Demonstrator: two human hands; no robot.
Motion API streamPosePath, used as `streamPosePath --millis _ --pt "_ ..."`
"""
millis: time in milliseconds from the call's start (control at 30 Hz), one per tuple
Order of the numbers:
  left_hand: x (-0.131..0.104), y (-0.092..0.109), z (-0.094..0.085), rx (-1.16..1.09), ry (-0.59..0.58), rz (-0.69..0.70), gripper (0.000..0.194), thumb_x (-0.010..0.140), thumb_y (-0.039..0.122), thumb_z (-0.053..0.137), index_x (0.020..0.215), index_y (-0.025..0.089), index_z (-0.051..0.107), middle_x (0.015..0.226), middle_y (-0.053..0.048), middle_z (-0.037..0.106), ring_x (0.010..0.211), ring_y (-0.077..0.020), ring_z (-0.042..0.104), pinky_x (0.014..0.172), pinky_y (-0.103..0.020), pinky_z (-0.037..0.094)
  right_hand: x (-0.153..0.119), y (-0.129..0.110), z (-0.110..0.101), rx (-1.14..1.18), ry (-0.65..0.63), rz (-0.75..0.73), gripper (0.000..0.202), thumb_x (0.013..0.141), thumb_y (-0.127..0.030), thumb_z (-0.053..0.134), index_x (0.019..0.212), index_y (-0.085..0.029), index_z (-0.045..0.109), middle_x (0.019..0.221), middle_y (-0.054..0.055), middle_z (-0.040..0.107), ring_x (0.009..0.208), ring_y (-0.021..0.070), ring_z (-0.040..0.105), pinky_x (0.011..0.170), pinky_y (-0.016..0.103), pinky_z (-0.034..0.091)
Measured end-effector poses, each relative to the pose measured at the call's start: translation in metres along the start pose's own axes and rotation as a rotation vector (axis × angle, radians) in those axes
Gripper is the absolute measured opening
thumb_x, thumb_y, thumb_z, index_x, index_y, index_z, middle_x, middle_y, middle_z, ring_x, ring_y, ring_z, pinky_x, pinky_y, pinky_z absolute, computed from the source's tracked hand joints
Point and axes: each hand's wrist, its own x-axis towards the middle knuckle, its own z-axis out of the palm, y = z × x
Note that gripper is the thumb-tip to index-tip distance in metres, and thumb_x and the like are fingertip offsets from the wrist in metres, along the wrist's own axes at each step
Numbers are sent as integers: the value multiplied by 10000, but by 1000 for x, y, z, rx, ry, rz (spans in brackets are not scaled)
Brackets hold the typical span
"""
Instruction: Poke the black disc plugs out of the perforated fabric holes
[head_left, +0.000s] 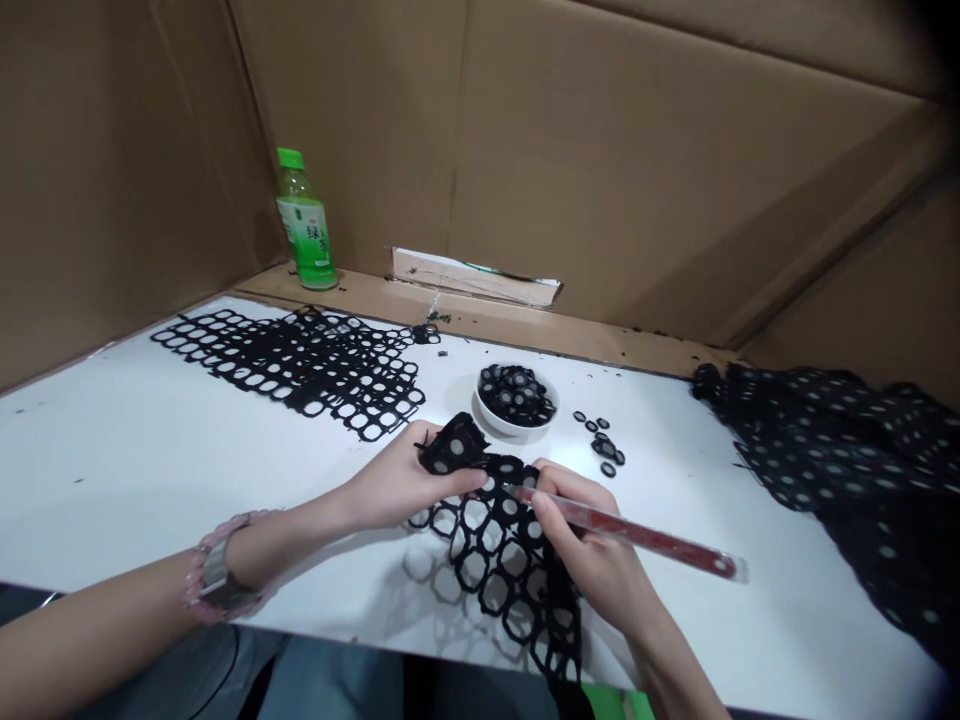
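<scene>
Between my hands hangs a black fabric sheet (491,555), its lower part a net of round holes, its upper part still filled with grey-centred discs. My left hand (397,480) pinches a folded end of it, thumb on top. My right hand (592,540) grips a slim tool with a red handle (645,537) like a pen; its pointed metal tip lies against the sheet near my left thumb. I cannot tell its exact kind. Just beyond my hands a white bowl (514,425) is heaped with black-rimmed discs (517,390).
Loose discs (604,447) lie right of the bowl. Punched-out black netting (300,360) spreads over the table's left back. A pile of dotted black fabric (862,480) covers the right side. A green bottle (307,230) stands by the cardboard wall (585,150), which has a slot low down.
</scene>
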Motion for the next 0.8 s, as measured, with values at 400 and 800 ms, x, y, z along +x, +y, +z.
streamPosePath --millis 400,800 --pt "-3 -3 -3 184 -93 463 406 796 309 593 515 172 335 526 55 308 512 -79 294 480 -214 244 7 -16 28 -456 60 -109 244 802 -74 411 662 -222 276 690 8 402 633 161 418 567 277 295" --pt "5 4 1 -224 35 19 205 640 338 695 631 174 572 593 9 624 574 -156 582 567 -261 478 -9 1 -1 84 17 82 335 926 -300 405 612 -212 331 654 -24 373 610 135 378 568 260 308"
